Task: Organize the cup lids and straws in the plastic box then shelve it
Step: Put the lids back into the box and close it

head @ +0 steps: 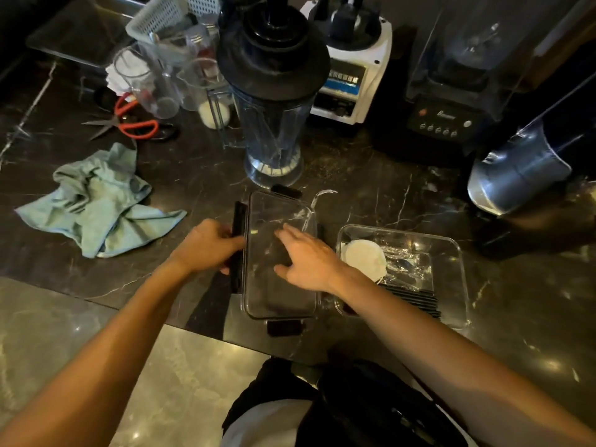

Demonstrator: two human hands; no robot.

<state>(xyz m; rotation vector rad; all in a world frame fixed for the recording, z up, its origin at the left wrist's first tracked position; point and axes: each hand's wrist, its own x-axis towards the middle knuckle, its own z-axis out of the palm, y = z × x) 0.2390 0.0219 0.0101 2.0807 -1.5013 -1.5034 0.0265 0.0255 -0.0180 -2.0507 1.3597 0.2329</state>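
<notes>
The left hand [211,243] sits at centre frame with its fingers curled round the black clip [238,246] on the left edge of a clear lid [279,295], gripping it. The right hand [306,256] lies flat on top of that lid, fingers spread and straight, pressing down rather than grasping. The lid lies on the dark marble counter [371,188], with further black clips at its top and bottom edges. Just right of it, in the lower right of the frame, stands the open plastic box [458,262]; inside it are white cup lids [362,258] at the left, crinkled clear wrapping in the middle and black straws [416,300] along the near side, partly hidden by the right forearm. A blue cloth [96,201] lies crumpled at left of frame. Red scissors [129,122] rest in the upper left, beside clear cups. A blender jug [274,124] stands above the lid, at top centre.
</notes>
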